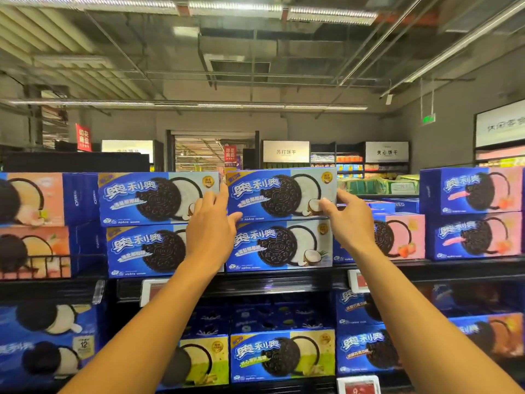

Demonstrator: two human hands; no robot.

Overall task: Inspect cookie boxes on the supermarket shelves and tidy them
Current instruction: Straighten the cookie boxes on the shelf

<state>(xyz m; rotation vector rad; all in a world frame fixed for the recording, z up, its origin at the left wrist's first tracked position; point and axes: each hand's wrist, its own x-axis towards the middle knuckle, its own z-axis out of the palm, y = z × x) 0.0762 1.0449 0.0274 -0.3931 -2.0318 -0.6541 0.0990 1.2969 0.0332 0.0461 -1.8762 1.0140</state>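
A blue coconut cookie box (279, 194) lies on top of another one (279, 245) on the top shelf. My left hand (211, 226) grips the upper box's left end, fingers behind it and thumb under its lower corner. My right hand (350, 220) grips its right end, thumb on the front face. To the left stand two more coconut boxes (153, 197), stacked.
Peach boxes (34, 200) fill the far left, pink strawberry boxes (471, 191) the right. The black shelf edge (284, 282) carries price tags (359, 280). Lower shelf holds more cookie boxes (281, 356). Other store shelves stand behind.
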